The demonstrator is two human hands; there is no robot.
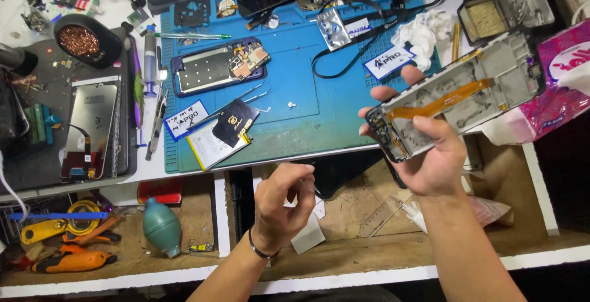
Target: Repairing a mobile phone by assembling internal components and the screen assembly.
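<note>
Beside the pink packet [562, 87], right hand [433, 154] grips phone frame [458, 96].

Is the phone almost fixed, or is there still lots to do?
Done: the phones are opened up. One opened blue phone lies on the blue mat, its boards bare. In hand: the right hand holds a bare phone frame with an orange ribbon cable; the left hand pinches something small. Left: a screen and battery lie loose, so lots.

Mat centre [307, 111] free btwn opened phone [218, 65] & cable [350, 50]; edges crowded w/ tools
</note>
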